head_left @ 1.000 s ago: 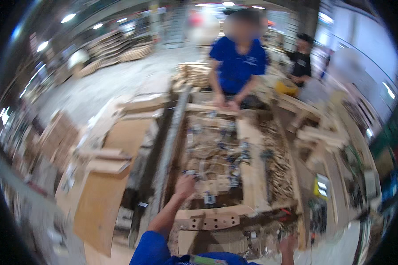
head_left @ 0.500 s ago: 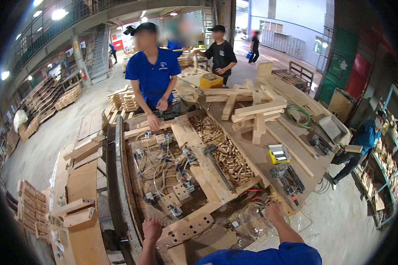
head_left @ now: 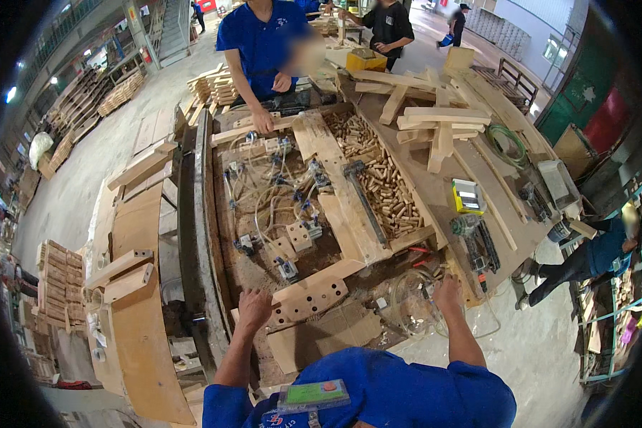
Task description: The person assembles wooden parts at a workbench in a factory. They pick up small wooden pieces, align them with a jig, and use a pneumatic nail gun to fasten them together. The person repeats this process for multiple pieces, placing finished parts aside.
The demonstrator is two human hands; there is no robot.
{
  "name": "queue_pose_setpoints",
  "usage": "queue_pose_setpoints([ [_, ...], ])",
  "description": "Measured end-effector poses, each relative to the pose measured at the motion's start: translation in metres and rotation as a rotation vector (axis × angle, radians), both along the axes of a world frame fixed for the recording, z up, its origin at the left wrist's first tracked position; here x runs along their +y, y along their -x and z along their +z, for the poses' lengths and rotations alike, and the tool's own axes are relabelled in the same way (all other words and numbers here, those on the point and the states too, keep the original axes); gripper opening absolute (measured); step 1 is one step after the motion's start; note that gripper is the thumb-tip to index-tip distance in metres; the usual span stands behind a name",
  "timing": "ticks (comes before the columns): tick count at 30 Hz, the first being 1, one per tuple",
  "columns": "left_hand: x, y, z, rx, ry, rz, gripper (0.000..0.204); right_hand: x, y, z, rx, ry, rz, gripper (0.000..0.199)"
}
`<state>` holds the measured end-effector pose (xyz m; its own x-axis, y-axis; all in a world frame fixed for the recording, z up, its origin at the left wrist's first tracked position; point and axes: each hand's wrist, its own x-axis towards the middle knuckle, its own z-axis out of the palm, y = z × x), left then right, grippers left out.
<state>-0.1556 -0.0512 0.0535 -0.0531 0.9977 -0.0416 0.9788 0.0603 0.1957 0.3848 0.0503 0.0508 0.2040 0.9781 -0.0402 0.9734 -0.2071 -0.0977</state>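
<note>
My left hand (head_left: pixel 255 308) is over the left end of a long wooden strip, its fingers curled down around it. Beside that hand lies a pale wooden piece with a row of drilled holes (head_left: pixel 308 302). My right hand (head_left: pixel 447 294) is at the near right corner of the bench, beside coiled clear tubing (head_left: pixel 406 303). Its fingers are bent, and what they hold, if anything, is hidden. Red-handled pliers (head_left: pixel 422 251) lie just beyond it. Ahead of both hands, pneumatic fittings and hoses (head_left: pixel 269 207) spread over the dusty bench bed.
A compartment of wooden dowels (head_left: pixel 392 192) is behind a broad plank (head_left: pixel 346 221). Across the bench, a co-worker in blue (head_left: pixel 264 43) rests a hand on a wooden bar. Lumber (head_left: pixel 442 121), a yellow box (head_left: pixel 468 196) and a power tool (head_left: pixel 471 235) lie right.
The view has tilted down, showing more of my arms and shirt. My left hand has moved forward onto the wooden strip's end. My right hand stays near the bench corner.
</note>
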Motion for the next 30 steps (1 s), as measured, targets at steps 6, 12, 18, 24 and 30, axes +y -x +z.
queue_pose_setpoints([
  [6,0.002,-0.008,0.005,-0.014,0.115,0.04,0.048,0.005,0.003,0.022,0.035,0.187,-0.012,0.048],
  [12,0.028,-0.02,0.016,0.005,0.314,-0.044,0.058,0.004,-0.005,0.014,0.034,0.126,-0.103,0.051],
  [18,0.043,-0.012,0.021,-0.085,0.336,0.04,0.065,0.009,-0.004,0.025,0.121,0.191,-0.036,0.055],
  [24,0.053,-0.011,0.065,-0.091,0.49,0.193,0.074,-0.014,-0.013,0.044,0.116,-0.006,-0.057,0.053],
  [30,0.018,0.01,0.074,-0.696,0.239,0.27,0.058,-0.014,0.056,0.072,0.614,0.125,0.202,0.061],
])
